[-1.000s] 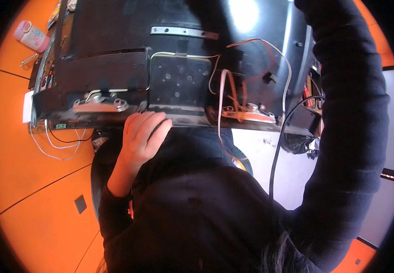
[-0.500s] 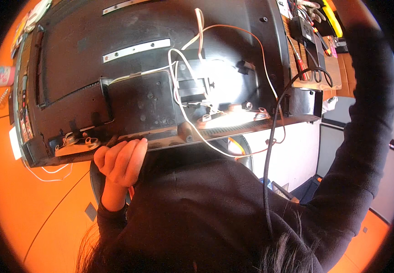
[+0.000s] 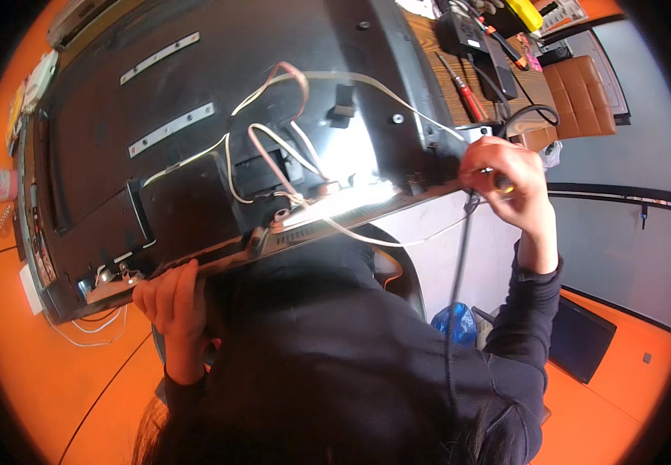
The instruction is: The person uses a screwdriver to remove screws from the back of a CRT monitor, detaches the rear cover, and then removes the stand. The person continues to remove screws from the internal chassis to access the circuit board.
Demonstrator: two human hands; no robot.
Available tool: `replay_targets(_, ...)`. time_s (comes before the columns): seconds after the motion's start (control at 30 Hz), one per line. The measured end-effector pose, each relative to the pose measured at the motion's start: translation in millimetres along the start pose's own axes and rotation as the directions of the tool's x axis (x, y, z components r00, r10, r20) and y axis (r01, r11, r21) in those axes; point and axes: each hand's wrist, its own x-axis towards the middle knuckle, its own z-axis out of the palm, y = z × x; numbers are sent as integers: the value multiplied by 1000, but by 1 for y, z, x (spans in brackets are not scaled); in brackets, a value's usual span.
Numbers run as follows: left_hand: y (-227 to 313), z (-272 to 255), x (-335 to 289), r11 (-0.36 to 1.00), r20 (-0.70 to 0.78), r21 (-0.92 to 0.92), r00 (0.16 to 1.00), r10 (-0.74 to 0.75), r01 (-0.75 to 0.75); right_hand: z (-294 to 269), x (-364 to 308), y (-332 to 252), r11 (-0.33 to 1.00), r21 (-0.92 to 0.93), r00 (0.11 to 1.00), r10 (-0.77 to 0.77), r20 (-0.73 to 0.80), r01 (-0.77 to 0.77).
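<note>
A large black TV back cover [image 3: 79, 139] lies in front of me, its inside facing up. My left hand [image 3: 169, 298] curls its fingers over the near edge, at the left. At the near right corner, my right hand [image 3: 510, 182] is closed round a tool with a yellow and black end [image 3: 500, 181]; its tip is hidden. Thin white wires [image 3: 262, 147] loop over the cover and hang past its near edge. A speaker [image 3: 110, 285] sits at the near left. Bright light falls on the middle of the near edge.
On the wooden table [image 3: 541, 89] at the far right lie a red screwdriver [image 3: 467, 97] and a black power adapter [image 3: 461, 32]. A black cable [image 3: 459, 271] hangs close to my right forearm. A brown chair [image 3: 583, 97] stands beyond. A blue bag [image 3: 455, 324] is below.
My right hand has come down from the far upper right to the cover's near right corner, holding the tool. My left hand keeps its grip; the view has shifted.
</note>
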Motion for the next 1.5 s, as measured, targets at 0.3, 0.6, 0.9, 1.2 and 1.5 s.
replay_targets(0.3,-6,6,3,995,5,60,997,-77,76,-33,-60,39,991,124,587,130,-799,-50)
replay_targets(0.6,51,35,-67,990,-314,120,949,-34,76,-10,-63,51,970,115,742,239,-626,-216)
replay_targets(0.9,30,115,-161,517,156,308,494,-855,798,-4,-45,56,993,106,670,112,-734,-50)
replay_targets(1.2,-10,129,-181,653,301,234,585,-753,720,53,-78,11,973,146,531,221,-818,-180)
replay_targets(1.5,1,112,-202,342,296,110,298,-907,933,86,-94,4,969,180,344,229,-911,-168)
